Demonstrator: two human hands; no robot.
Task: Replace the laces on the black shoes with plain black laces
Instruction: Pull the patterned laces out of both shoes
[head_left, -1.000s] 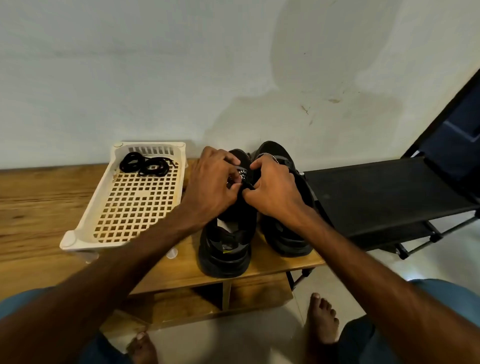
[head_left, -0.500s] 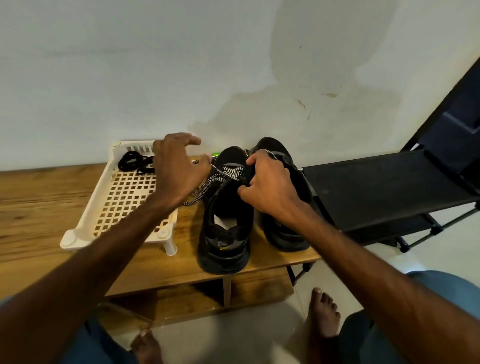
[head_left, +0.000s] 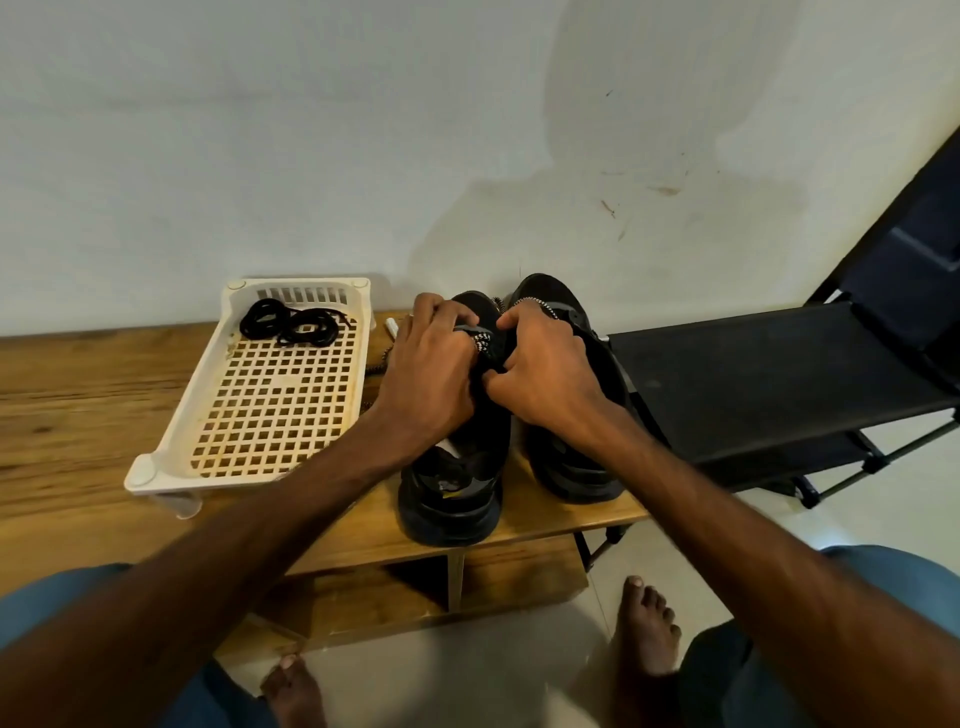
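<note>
Together on lace (head_left: 483, 343) (left hand (head_left: 431, 379), right hand (head_left: 545, 374))

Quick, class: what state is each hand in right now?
Left hand: pinches the speckled lace on the shoe.
Right hand: fingers curled, pinching the same lace.

Home entryway: wooden shoe bench (head_left: 78, 395), black shoe rack (head_left: 769, 384), tiled floor (head_left: 493, 675).

Grained matt wood bench (head_left: 78, 415); cream plastic lattice tray (head_left: 218, 480); matt black shoes (head_left: 449, 499), probably cloth; speckled woven lace (head_left: 483, 343).
</note>
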